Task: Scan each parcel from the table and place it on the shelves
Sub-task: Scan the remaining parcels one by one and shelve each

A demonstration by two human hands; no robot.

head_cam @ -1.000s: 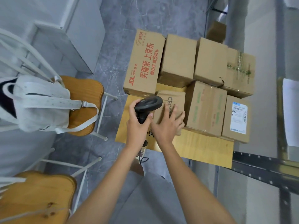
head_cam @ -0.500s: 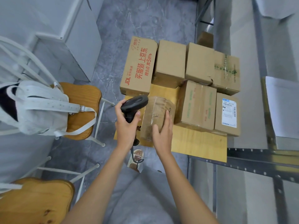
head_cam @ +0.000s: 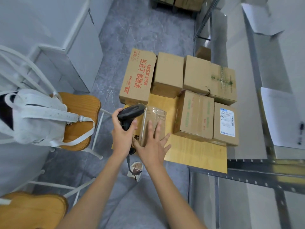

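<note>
parcels [head_cam: 194, 116]: matt brown cardboard, glossy clear tape | scanner [head_cam: 130, 113]: dark matt plastic | table [head_cam: 198, 152]: smooth light wood | chair seat [head_cam: 80, 113]: glossy wood | bag [head_cam: 33, 116]: white cloth | shelf frame [head_cam: 264, 177]: grey metal

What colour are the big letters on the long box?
Red, on the long box at the table's far left; only the head view shows it.

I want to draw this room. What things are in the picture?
Boxes: six brown, on the table; more on the far floor.
Small taped box: one, brown, table's near edge.
Table: one, yellow wood.
Chairs: two, wooden seats, left.
Bag: one, white, on far chair.
Cabinet: one, grey, left.
Shelves: grey metal, right.
Scanner: one, black, in left hand.
Left hand: gripping scanner.
Right hand: flat on small box.
</note>
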